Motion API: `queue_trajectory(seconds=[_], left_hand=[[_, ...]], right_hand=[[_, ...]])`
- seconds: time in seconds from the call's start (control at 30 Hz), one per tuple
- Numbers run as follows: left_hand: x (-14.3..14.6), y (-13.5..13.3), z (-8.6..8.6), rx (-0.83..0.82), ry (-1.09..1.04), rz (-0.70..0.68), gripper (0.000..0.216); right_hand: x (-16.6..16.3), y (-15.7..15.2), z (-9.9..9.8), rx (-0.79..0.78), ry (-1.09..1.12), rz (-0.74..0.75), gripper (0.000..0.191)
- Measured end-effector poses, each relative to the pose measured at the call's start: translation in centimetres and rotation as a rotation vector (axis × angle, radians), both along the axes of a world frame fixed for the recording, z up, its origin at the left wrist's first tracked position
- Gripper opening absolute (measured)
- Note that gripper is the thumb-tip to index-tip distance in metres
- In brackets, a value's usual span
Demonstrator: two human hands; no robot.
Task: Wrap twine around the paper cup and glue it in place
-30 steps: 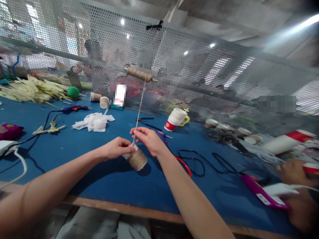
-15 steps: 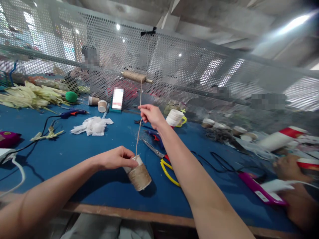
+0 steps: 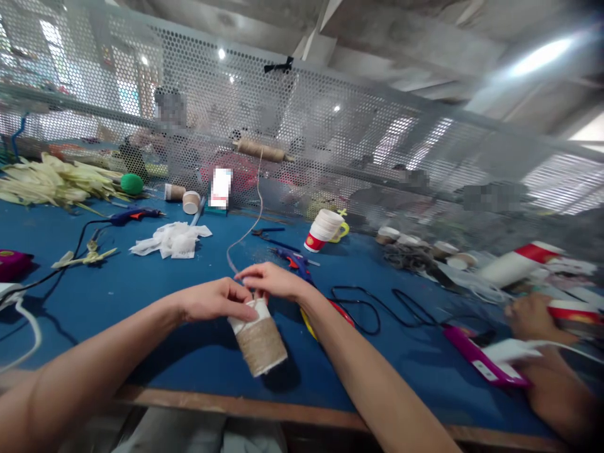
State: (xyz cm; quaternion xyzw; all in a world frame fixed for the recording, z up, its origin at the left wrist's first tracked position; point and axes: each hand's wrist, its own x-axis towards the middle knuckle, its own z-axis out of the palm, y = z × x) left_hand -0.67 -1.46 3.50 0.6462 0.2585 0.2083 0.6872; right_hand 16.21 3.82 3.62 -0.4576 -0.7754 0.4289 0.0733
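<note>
A paper cup (image 3: pixel 258 338) wrapped most of the way in brown twine leans over the blue table near its front edge. My left hand (image 3: pixel 214 300) grips the cup's white upper end. My right hand (image 3: pixel 268 280) is closed in a pinch on the twine (image 3: pixel 250 229) just above the cup. The twine runs up in a slack curve to a spool (image 3: pixel 261 150) mounted on the perforated metal screen.
Scissors (image 3: pixel 325 311), a blue glue gun (image 3: pixel 292 258), black cables (image 3: pixel 377 305) and stacked red-and-white cups (image 3: pixel 325 228) lie behind my hands. White netting (image 3: pixel 172 239), another glue gun (image 3: pixel 132 214) and dried leaves (image 3: pixel 51 179) sit left. Another person's hand (image 3: pixel 531 314) works at the right.
My right hand went up along the twine toward the spool, then came back down to the cup's top. The twine, taut before, now hangs slack. The left hand kept holding the cup.
</note>
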Motion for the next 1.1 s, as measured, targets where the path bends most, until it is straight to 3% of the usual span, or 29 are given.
queue_trajectory(seconds=[0.1, 0.2, 0.3, 0.5, 0.57, 0.7, 0.9, 1.1], left_hand=[[-0.2, 0.7, 0.0, 0.022, -0.049, 0.185, 0.022], [-0.2, 1.6, -0.7, 0.113, -0.059, 0.408, 0.026], [-0.1, 2.3, -1.7, 0.25, 0.009, 0.535, 0.03], [0.3, 2.7, -2.8, 0.301, 0.111, 0.5, 0.031], [0.3, 2.7, -2.7, 0.286, 0.115, 0.498, 0.031], [0.3, 2.7, -2.4, 0.263, 0.114, 0.468, 0.03], [-0.2, 3.0, -2.5, 0.276, 0.127, 0.42, 0.03], [-0.9, 3.2, -2.0, 0.238, 0.093, 0.281, 0.023]], right_hand=[[2.1, 1.7, 1.6, 0.319, -0.153, -0.44, 0.032], [5.2, 3.1, 1.9, 0.459, -0.263, -0.66, 0.024], [7.6, 4.1, 0.7, 0.449, -0.37, -0.754, 0.007], [8.4, 4.5, -1.6, 0.367, -0.341, -0.816, 0.008], [8.2, 4.1, -1.3, 0.363, -0.278, -0.829, 0.005], [7.6, 2.1, 0.6, 0.405, -0.085, -0.829, 0.027], [5.6, -2.4, 2.3, 0.21, 0.37, -0.679, 0.023], [4.4, -4.8, 1.9, 0.202, 0.241, -0.483, 0.021]])
